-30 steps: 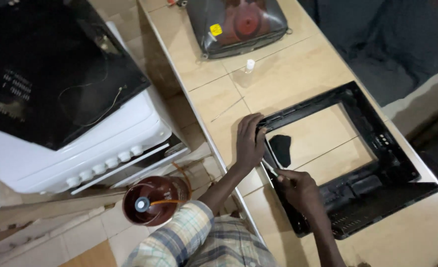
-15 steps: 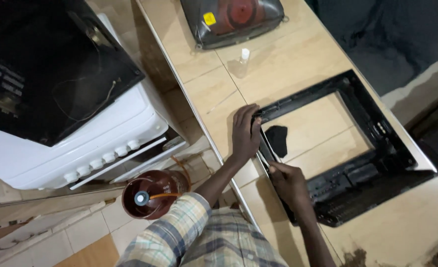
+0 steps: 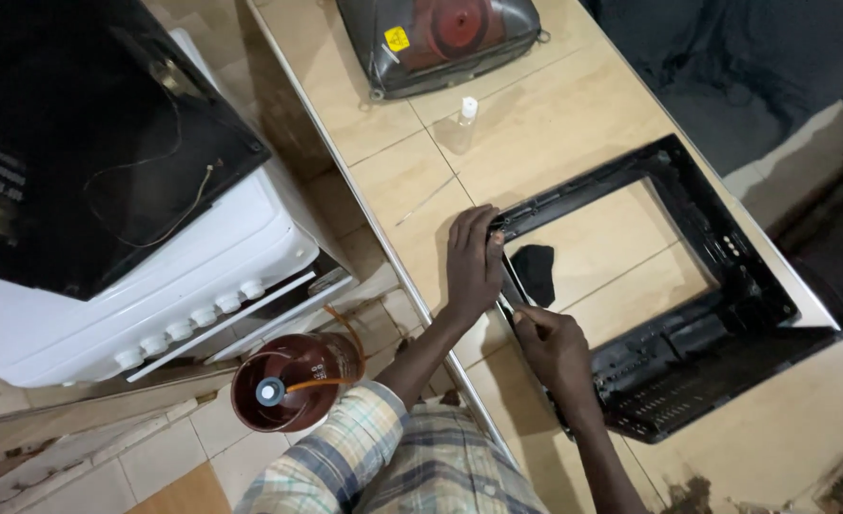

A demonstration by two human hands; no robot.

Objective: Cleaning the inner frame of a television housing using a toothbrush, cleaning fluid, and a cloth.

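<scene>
Two hands on the black plastic frame [image 3: 726, 286], which lies flat on the tiled counter [image 3: 574, 124].

The left hand [image 3: 472, 262] is pressed flat, open, on its near corner; just beside it, the right hand [image 3: 555, 347] is closed around a thin tool [image 3: 509, 297]. Beyond the left hand stand a small clear bottle [image 3: 461, 124] and a picture tube [image 3: 441, 38].

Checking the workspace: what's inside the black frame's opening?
Inside the black frame: bare tiled counter and a small black scrap. The left hand and right hand cover the frame's near edge.
</scene>
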